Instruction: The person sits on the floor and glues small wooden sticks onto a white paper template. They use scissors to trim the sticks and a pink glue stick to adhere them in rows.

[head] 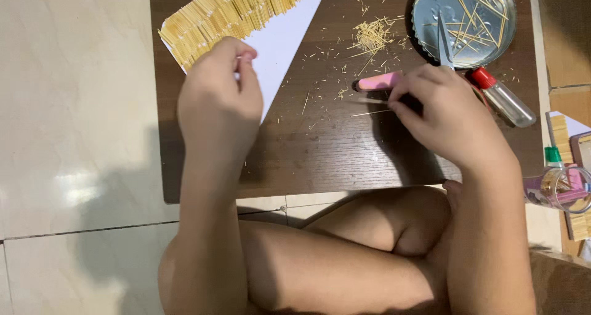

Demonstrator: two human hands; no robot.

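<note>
My left hand (218,99) is closed, fingertips pinched over the edge of a white sheet (284,35) that carries a band of glued thin wooden sticks (228,13); whether it pinches a stick I cannot tell. My right hand (440,109) grips a pink-handled cutter (377,81) on the dark wooden board (320,149), its fingers next to a thin loose stick (368,100).
A round metal tin (502,35) at the top right holds loose sticks and a blade. A red-capped clear tube (502,96) lies beside it. Stick offcuts (371,35) litter the board. A green-capped clear container (563,182) sits at right. Pale floor tiles lie at left; my bent legs are below.
</note>
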